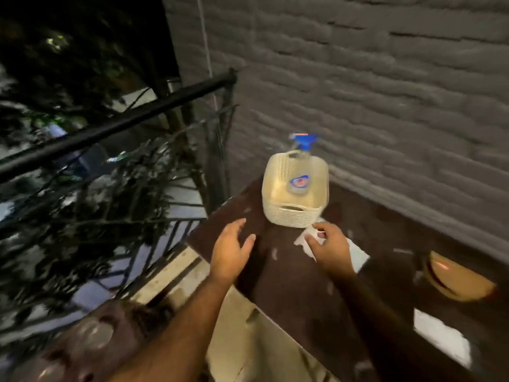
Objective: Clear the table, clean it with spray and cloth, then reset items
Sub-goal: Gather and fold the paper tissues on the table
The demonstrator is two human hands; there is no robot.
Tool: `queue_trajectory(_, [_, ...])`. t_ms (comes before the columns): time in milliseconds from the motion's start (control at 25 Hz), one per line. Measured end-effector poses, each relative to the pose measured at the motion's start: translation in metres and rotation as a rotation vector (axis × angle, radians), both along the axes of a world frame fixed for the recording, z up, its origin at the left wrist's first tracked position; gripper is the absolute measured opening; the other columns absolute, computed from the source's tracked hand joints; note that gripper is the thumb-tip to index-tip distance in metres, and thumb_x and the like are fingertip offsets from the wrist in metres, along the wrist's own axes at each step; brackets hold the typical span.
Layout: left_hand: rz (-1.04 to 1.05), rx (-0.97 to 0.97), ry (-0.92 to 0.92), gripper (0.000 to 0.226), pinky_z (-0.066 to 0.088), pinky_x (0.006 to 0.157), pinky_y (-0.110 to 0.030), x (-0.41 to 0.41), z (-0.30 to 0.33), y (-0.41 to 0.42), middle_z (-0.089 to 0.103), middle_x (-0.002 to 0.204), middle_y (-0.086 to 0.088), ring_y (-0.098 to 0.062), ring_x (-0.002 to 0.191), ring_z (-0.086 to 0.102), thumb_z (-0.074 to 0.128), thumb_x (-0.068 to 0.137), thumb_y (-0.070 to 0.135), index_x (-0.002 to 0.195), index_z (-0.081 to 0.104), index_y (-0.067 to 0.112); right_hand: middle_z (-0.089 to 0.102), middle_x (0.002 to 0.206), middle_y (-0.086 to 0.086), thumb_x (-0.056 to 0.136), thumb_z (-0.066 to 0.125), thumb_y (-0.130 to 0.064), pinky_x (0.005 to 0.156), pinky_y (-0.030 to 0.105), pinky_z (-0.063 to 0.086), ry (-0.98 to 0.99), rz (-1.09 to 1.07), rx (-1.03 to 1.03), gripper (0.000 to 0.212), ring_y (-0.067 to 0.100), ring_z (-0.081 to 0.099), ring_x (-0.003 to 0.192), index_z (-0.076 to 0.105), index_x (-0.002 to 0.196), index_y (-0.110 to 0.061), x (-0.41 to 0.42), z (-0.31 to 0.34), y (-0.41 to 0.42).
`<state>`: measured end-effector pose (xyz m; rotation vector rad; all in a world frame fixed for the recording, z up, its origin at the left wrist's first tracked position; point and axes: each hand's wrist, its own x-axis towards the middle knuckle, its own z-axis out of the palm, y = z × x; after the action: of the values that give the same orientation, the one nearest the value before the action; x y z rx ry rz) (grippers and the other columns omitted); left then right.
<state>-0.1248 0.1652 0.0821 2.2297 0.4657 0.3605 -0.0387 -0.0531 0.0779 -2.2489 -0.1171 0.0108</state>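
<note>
A: What did you have in view?

B: I was looking down at a dark brown table (pixel 289 285) set against a grey brick wall (pixel 385 92). At its far corner stood a cream woven basket (pixel 294 213), and a spray bottle (pixel 298 183) with a blue trigger head stood upright inside it. The picture was smeared by motion, so fine detail was lost on me.

A: And the hands?

B: My left hand (pixel 230 250) hung over the near left part of the table, palm down, fingers spread and relaxed, gripping nothing. I could not tell whether it touched the surface. It sat just short of the basket, to the basket's left.

A: The right one?

B: My right hand (pixel 329 248) was just in front of the basket's near right corner, over a white cloth (pixel 358 255) that lay flat on the table. The fingers were bent, with the thumb and fingertips at the cloth's near edge. It looked like a pinch on the cloth, though the blur kept me from being sure.

A: Anything else on the table?

B: A tan bowl (pixel 457 279) sat toward the right edge, well apart from the basket, and a second white piece (pixel 440 340), paper or cloth, lay nearer to me on the right. Small pale specks dotted the brown top.

A: Beyond the table?

B: A black metal railing (pixel 110 128) ran on the left with dark foliage behind it, and a brown plastic stool (pixel 91 340) stood low at the left
</note>
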Motion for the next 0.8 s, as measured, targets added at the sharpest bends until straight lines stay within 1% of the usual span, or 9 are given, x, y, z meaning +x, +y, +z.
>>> queue_trajectory(40, [-0.048,0.008,0.011,0.048,0.044,0.101,-0.030,0.015,0.002,-0.022,0.057,0.129,0.001,-0.014,0.116,0.057,0.065,0.088,0.033,0.132,0.053,0.018,0.066,0.115,0.007,0.084,0.072,-0.026,0.087,0.032,0.051,-0.013,-0.060,0.007,0.034,0.022,0.065,0.099,0.066,0.114,-0.012,0.003,0.000,-0.028])
queue_trajectory(120, [-0.153,0.037,0.057,0.045,0.046,0.099,-0.032,0.040,0.001,-0.059,0.058,0.128,0.002,-0.013,0.115,0.057,0.064,0.088,0.034,0.130,0.054,0.020,0.067,0.111,0.006,0.083,0.073,-0.028,0.079,0.027,0.046,0.012,-0.180,-0.014,0.032,0.021,0.067,0.094,0.068,0.111,-0.013,-0.002,-0.006,-0.078])
queue_trajectory(160, [-0.204,0.044,0.071,0.043,0.048,0.097,-0.033,0.048,0.000,-0.072,0.059,0.126,0.003,-0.013,0.114,0.057,0.065,0.088,0.033,0.128,0.056,0.020,0.068,0.110,0.006,0.082,0.073,-0.030,0.076,0.026,0.044,0.043,-0.224,-0.030,0.032,0.020,0.067,0.092,0.068,0.110,-0.015,-0.006,-0.012,-0.097])
queue_trajectory(240, [-0.292,0.047,0.074,0.038,0.051,0.091,-0.037,0.066,-0.005,-0.093,0.061,0.121,0.002,-0.015,0.110,0.059,0.066,0.087,0.029,0.123,0.059,0.020,0.069,0.105,0.007,0.081,0.072,-0.029,0.076,0.028,0.046,0.120,-0.284,-0.039,0.030,0.021,0.066,0.091,0.069,0.107,-0.015,-0.018,-0.025,-0.126])
queue_trajectory(360, [-0.389,0.088,0.102,0.033,0.049,0.091,-0.032,0.087,-0.016,-0.112,0.064,0.116,0.001,-0.016,0.106,0.061,0.066,0.087,0.028,0.118,0.063,0.018,0.068,0.100,0.002,0.083,0.070,-0.032,0.077,0.033,0.051,0.190,-0.314,-0.051,0.026,0.021,0.064,0.091,0.068,0.104,-0.016,-0.034,-0.040,-0.145])
queue_trajectory(440, [-0.453,0.102,0.144,0.033,0.046,0.092,-0.028,0.103,-0.025,-0.123,0.063,0.119,0.002,-0.014,0.108,0.059,0.065,0.088,0.029,0.119,0.062,0.019,0.066,0.100,0.000,0.082,0.071,-0.035,0.077,0.034,0.053,0.219,-0.346,-0.056,0.028,0.018,0.063,0.089,0.067,0.104,-0.017,-0.036,-0.043,-0.151])
queue_trajectory(560, [-0.551,0.118,0.217,0.032,0.044,0.092,-0.024,0.130,-0.042,-0.132,0.060,0.123,0.005,-0.010,0.108,0.057,0.064,0.088,0.033,0.119,0.061,0.024,0.066,0.103,0.002,0.082,0.072,-0.032,0.080,0.037,0.055,0.277,-0.385,-0.060,0.030,0.018,0.063,0.090,0.066,0.106,-0.016,-0.028,-0.046,-0.154])
queue_trajectory(680, [-0.634,0.134,0.312,0.036,0.044,0.094,-0.026,0.151,-0.062,-0.132,0.060,0.125,0.003,-0.013,0.112,0.057,0.064,0.088,0.036,0.121,0.060,0.023,0.060,0.100,-0.005,0.083,0.072,-0.033,0.077,0.029,0.053,0.411,-0.440,-0.054,0.034,0.014,0.061,0.090,0.062,0.112,-0.019,-0.023,-0.054,-0.151])
queue_trajectory(800, [-0.671,0.188,0.468,0.045,0.041,0.098,-0.029,0.169,-0.084,-0.126,0.056,0.132,-0.001,-0.018,0.119,0.053,0.063,0.089,0.037,0.130,0.054,0.021,0.062,0.099,-0.005,0.082,0.075,-0.028,0.068,0.020,0.045,0.544,-0.529,0.052,0.038,0.013,0.060,0.088,0.061,0.115,-0.016,-0.022,-0.076,-0.146])
